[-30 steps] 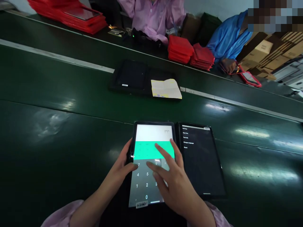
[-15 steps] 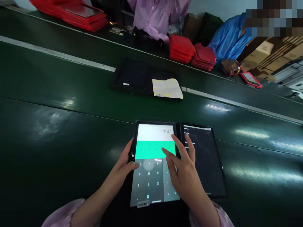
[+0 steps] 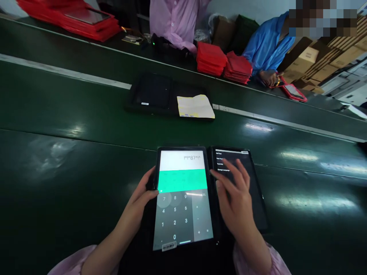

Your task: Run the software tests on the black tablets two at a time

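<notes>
A lit tablet (image 3: 183, 214) shows a calculator with a number pad, a green band and a line of symbols around "87" at the top. My left hand (image 3: 140, 198) grips its left edge, thumb on the front rim and the other fingers behind. Just off the right edge hovers my right hand (image 3: 236, 194), fingers spread and holding nothing. Under that hand, a second tablet (image 3: 255, 210) with a dark screen and a short white text menu lies beside the first. A small barcode label (image 3: 169, 246) sits on the lit tablet's lower edge.
Farther back on the green table (image 3: 86, 191) lie a dark tablet (image 3: 150, 91) and a creased paper (image 3: 196, 106). Red pouches (image 3: 210, 59) stand stacked across the table, with more red pouches (image 3: 94, 26) at far left. A co-worker in blue (image 3: 265, 42) handles a red-framed device (image 3: 294, 91).
My right hand has moved right, off the lit tablet's screen and over the second tablet. More symbols now show on the calculator's top line. The view has shifted slightly.
</notes>
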A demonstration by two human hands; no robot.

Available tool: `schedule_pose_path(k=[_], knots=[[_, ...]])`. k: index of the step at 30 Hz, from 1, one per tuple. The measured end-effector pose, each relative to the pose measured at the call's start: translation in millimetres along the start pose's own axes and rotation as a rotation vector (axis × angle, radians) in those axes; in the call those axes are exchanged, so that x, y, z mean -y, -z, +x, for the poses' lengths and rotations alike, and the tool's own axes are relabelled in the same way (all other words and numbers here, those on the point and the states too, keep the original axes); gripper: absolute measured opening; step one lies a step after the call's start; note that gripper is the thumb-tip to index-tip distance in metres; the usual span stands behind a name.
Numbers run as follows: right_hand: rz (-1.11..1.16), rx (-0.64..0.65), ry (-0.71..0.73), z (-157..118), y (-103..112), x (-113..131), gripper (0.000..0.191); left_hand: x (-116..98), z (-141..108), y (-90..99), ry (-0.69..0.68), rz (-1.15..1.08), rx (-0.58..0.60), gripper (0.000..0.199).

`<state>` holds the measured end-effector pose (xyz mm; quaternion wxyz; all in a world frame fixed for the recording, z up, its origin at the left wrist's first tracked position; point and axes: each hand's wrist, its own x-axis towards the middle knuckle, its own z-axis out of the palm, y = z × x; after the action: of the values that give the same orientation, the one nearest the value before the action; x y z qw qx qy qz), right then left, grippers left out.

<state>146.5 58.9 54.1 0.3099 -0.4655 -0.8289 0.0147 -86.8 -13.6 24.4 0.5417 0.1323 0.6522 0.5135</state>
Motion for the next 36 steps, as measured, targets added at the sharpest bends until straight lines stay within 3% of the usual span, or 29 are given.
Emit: schedule_pose_path(k=[4,8,15,22,27,36], knots=[[-0.14,-0.052,-0.122,1.5,9.1,-35.4,0.04,-5.7,4.5,-2.9,0.005,0.022,-0.083,0.077],[-0.164,-0.015,-0.161,0.6,10.4,-53.4,0.048,-8.6,10.0,-11.5,-0.052,-0.077,-0.123,0.062],[-0.108,-0.101,-0.105,-5.2,25.5,-57.1,0.049,-14.8,23.3,-25.9,-0.165,-0.157,-0.136,0.049],[-0.095,-0.125,-0.135,-21.9,46.6,-69.3,0.039,-27.8,35.3,-42.4,-0.188,-0.134,-0.215,0.041],[-0.051,-0.148,-0.139,-28.0,61.6,-74.5,0.032,-26.1,34.1,-42.0,-0.16,-0.12,-0.216,0.045],[-0.021,-0.061,-0.127,-30.5,53.6,-72.0,0.035,-21.6,33.6,-35.9,-0.147,-0.175,-0.174,0.055]])
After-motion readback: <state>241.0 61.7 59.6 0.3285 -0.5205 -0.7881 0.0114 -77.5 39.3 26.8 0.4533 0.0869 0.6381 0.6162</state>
